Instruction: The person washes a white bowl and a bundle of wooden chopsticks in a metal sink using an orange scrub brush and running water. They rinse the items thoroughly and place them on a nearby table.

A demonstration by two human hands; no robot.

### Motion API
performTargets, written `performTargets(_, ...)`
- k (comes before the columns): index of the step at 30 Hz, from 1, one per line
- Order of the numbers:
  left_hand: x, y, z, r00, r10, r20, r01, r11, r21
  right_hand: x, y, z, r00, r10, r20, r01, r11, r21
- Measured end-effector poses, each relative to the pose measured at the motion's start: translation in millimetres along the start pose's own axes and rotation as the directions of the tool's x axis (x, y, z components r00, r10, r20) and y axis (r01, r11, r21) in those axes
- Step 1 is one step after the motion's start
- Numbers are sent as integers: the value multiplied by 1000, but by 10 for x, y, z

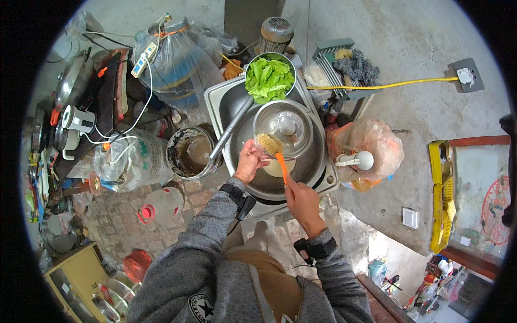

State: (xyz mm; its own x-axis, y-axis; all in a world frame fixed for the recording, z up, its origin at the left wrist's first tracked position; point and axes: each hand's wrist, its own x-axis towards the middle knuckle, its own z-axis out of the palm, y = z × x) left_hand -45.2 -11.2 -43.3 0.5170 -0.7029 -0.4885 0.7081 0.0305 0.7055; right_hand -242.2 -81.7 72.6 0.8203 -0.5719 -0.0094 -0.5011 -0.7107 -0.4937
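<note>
My right hand (303, 204) is closed around the orange handle of a brush (281, 163), whose tan bristle head rests at the near left rim of a metal bowl (301, 115). My left hand (249, 162) pinches something at that same rim; whether it is the bowl or a small clear item cannot be told. The bowl sits over a stainless steel sink (242, 173). Green leafy lettuce (270, 78) fills another round metal container at the sink's far edge. A pale round patch shows in the basin below the bowl.
A metal pipe (230, 131) slants from the sink to a dirty bucket (190, 152) at left. Plastic-wrapped containers (173, 68) stand behind it. A large plastic bottle (161, 205) lies on the brick floor. Right of the sink are a plastic bag (371, 141) and a yellow cable (383, 85).
</note>
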Motion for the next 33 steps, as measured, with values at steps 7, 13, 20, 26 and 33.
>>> performTargets(7,22,468,-62,964,265,-28,-207,810,549,-64,68,119,998,58,-28,-57,998,25)
performTargets(13,-33,859,121,917,380,120,-254,323,912,182,272,129,976,219,11,-212,956,-202)
performTargets(20,95,704,35,990,66,-121,50,643,764,298,114,6,994,38,100,-31,997,-67)
performTargets(26,-3,338,-173,983,-105,-149,173,790,588,-114,204,-263,972,194,-131,-163,963,215)
performTargets(33,-235,-122,-404,783,-605,-142,603,795,-62,-744,261,-258,759,637,133,-502,443,742)
